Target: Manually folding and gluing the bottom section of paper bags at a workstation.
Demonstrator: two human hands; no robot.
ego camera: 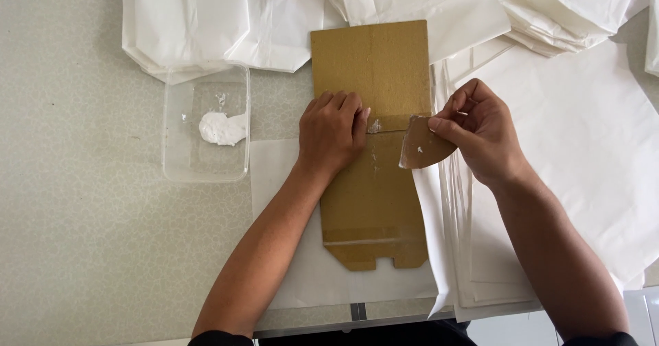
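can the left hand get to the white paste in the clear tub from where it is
Probably yes. The left hand rests on the brown card, and the tub sits open just beside it, no lid and nothing between them, so the paste looks easy to reach.

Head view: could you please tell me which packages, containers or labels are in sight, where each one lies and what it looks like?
Flat brown cardboard piece: centre of the table, long, notched at the near end, under the left hand.
Clear plastic tub: left of the cardboard, rectangular, a white paste blob inside.
Small cardboard scrap: in the right hand, rounded edge, paste-smeared.
White paper bags: stacked behind and right.
No labels or screens.
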